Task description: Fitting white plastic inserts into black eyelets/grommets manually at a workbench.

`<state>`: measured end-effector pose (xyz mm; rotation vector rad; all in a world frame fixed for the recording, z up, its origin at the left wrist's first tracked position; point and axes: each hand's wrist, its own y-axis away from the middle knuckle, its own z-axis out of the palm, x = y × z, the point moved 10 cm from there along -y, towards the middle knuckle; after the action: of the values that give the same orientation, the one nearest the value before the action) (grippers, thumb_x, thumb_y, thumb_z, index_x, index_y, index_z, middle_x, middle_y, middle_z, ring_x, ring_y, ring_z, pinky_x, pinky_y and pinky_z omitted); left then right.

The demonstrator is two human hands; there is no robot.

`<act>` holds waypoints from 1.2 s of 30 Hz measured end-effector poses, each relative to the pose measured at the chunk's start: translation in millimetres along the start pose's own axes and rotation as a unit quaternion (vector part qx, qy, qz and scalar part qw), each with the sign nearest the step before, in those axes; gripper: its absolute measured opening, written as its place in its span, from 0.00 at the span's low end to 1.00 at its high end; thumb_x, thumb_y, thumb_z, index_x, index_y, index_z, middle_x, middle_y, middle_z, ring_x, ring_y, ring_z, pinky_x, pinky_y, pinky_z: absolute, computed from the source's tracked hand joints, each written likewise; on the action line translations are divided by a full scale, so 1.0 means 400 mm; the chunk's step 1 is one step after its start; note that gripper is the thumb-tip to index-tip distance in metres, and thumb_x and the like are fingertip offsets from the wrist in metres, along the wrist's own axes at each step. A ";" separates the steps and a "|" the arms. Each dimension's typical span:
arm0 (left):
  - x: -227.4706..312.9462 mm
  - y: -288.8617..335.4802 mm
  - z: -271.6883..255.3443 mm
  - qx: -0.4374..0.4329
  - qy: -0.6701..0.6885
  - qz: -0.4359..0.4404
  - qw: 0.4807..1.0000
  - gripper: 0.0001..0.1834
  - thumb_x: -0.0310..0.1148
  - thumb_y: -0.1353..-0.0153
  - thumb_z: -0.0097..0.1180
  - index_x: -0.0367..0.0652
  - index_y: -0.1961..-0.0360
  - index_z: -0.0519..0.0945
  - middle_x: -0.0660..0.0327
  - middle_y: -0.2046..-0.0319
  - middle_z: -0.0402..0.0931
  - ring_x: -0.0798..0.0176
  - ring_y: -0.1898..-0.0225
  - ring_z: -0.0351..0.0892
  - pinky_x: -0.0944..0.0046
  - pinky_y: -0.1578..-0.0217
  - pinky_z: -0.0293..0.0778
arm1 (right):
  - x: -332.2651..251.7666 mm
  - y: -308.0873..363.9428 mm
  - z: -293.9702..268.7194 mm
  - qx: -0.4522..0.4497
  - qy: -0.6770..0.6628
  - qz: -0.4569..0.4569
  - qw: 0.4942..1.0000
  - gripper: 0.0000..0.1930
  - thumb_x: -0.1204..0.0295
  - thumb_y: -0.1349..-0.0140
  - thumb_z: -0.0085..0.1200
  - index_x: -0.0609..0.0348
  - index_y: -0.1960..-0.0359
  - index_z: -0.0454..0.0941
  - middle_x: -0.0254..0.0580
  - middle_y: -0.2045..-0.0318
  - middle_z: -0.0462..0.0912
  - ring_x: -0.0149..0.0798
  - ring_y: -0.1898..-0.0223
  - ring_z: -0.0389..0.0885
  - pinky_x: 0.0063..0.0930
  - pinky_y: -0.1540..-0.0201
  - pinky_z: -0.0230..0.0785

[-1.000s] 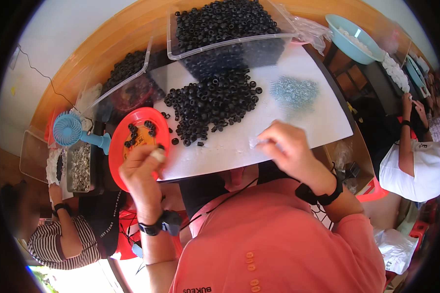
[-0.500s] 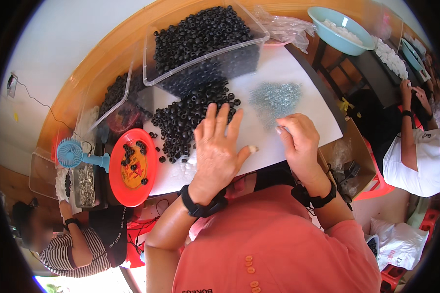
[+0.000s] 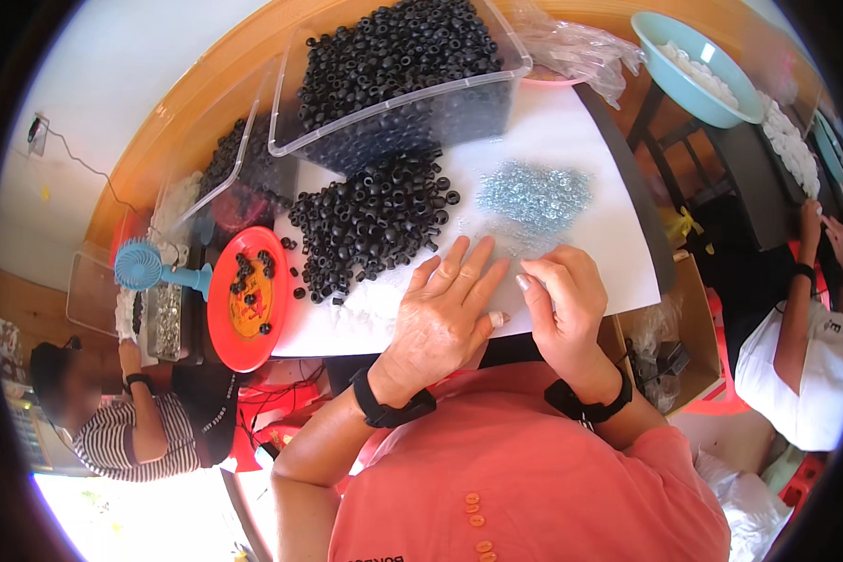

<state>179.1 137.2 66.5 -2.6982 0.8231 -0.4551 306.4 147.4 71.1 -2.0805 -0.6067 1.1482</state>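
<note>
My left hand lies palm down at the table's near edge, fingers stretched out and holding nothing visible. A small whitish piece or covering shows at its thumb tip; I cannot tell which. Close beside it, my right hand has thumb and forefinger bent together; anything between them is too small to make out. Beyond both hands lies a spread of tiny clear, bluish pieces. To the left of that spread is a heap of small black hollow pieces, like beads or caps. Small white pieces lie below the heap.
A clear bin of black pieces stands at the back. Left are a red plate with a few black pieces and a blue fan. A blue basin is at the far right. One person sits left, another right.
My left hand has moved right and nearer to me, away from the black heap and close to my right hand. The right hand keeps its bent-finger pose. The whole view has shifted slightly.
</note>
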 end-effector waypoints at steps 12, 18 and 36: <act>-0.082 0.162 -0.111 0.124 -0.017 -0.067 0.990 0.19 0.24 0.51 0.61 0.39 0.54 0.81 0.51 0.50 0.79 0.43 0.47 0.77 0.49 0.51 0.74 | -0.023 0.002 0.010 -0.004 0.020 -0.047 0.999 0.10 0.81 0.50 0.63 0.60 0.65 0.79 0.42 0.71 0.77 0.48 0.66 0.77 0.40 0.62 0.67; -0.159 0.206 -0.158 0.218 0.014 -0.120 0.969 0.14 0.17 0.51 0.56 0.36 0.61 0.81 0.53 0.63 0.78 0.48 0.61 0.74 0.54 0.62 0.73 | -0.046 0.016 0.014 0.013 0.061 -0.071 0.996 0.09 0.81 0.50 0.62 0.58 0.68 0.77 0.41 0.72 0.76 0.47 0.67 0.75 0.40 0.63 0.65; -0.244 0.218 -0.088 0.270 -0.039 -0.123 0.954 0.12 0.19 0.50 0.55 0.44 0.65 0.81 0.57 0.67 0.73 0.49 0.61 0.75 0.52 0.64 0.76 | -0.083 0.040 0.020 0.052 0.093 -0.114 0.988 0.10 0.81 0.52 0.64 0.56 0.76 0.72 0.40 0.76 0.74 0.48 0.70 0.75 0.40 0.65 0.66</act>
<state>46.4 117.9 46.8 -2.2866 0.2791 -0.5321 284.0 117.1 74.3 -1.9454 -0.6607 0.8297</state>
